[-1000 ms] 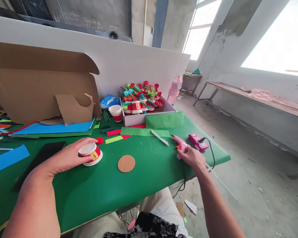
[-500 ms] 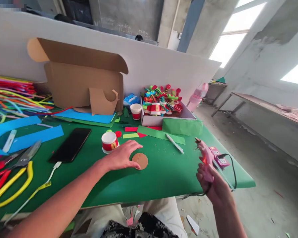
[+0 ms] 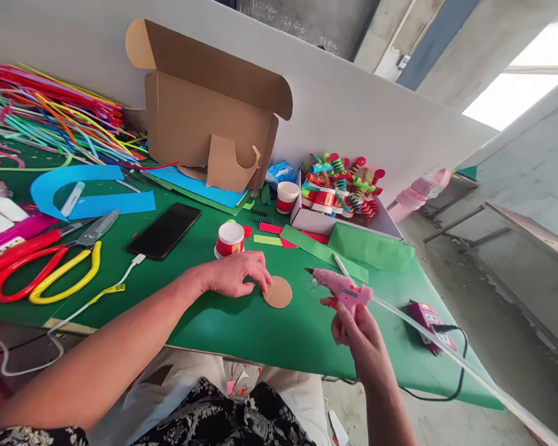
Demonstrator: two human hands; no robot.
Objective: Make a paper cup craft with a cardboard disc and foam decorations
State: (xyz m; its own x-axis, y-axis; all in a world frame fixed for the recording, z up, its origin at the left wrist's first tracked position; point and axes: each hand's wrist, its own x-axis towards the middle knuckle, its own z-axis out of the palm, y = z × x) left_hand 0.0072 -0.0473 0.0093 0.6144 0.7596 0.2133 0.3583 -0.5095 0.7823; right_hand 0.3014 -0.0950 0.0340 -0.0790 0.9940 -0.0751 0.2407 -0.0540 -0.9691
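My right hand (image 3: 356, 328) grips a pink glue gun (image 3: 341, 287) above the green table cover, its nozzle aimed left at a round brown cardboard disc (image 3: 278, 292). A clear glue stick trails from the back of the gun. My left hand (image 3: 239, 273) rests on the table with its fingertips pressing the disc's left edge, fingers bent. Just behind that hand stands a small red and white paper cup (image 3: 229, 239), upside down.
A white box of finished colourful cup figures (image 3: 341, 186) stands at the back right, an open cardboard box (image 3: 204, 118) behind the middle. A black phone (image 3: 164, 230), scissors (image 3: 51, 260), pipe cleaners (image 3: 51, 124), blue foam (image 3: 88, 198) lie left. A pink power plug (image 3: 428, 319) lies right.
My right hand lifted the glue gun off the table and swung it left toward the disc. My left hand let go of the cup and moved onto the disc. The view turned left.
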